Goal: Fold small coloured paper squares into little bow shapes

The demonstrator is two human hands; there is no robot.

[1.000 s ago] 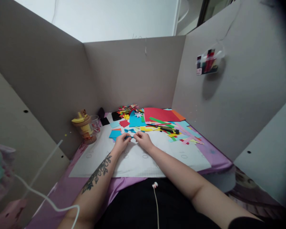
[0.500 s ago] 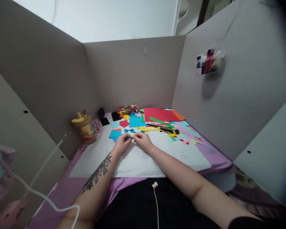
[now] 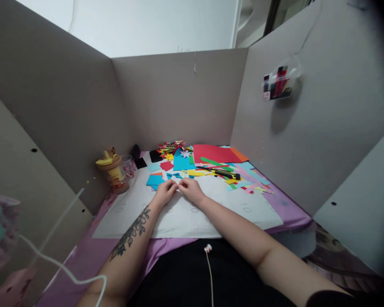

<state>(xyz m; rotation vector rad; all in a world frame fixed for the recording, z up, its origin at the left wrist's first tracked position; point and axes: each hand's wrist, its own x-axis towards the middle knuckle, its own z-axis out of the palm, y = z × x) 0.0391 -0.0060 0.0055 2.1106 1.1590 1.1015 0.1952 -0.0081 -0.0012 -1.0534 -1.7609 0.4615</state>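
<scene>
Noted gray panels [image 3: 179,98] beyond and on both sides of the hands. Saw purple cloth [image 3: 291,215] underneath, showing well right of the right hand. Found white sheet [image 3: 192,225] over the cloth, directly beneath both hands. Recorded red sheet [image 3: 211,154] lying flat, beyond and right of the right hand. Logged loose strips [image 3: 256,174] in several colors, scattered right of the right hand. Saw lidded cup [image 3: 110,170] upright, well left of the left hand.

Found left hand [image 3: 166,192] and right hand [image 3: 192,189] close together, fingers curled inward, tips nearly meeting. Could not tell full closure or any grip for either; fingertips too hidden and small to read.

Noted star pile [image 3: 172,147] well beyond both hands. Saw blue paper [image 3: 154,180] just left of and beyond the left hand's fingers. Placed black-and-yellow cutter [image 3: 225,173] right of and beyond the right hand. Saw folded blue pieces [image 3: 176,175] just beyond the fingertips of both hands.
</scene>
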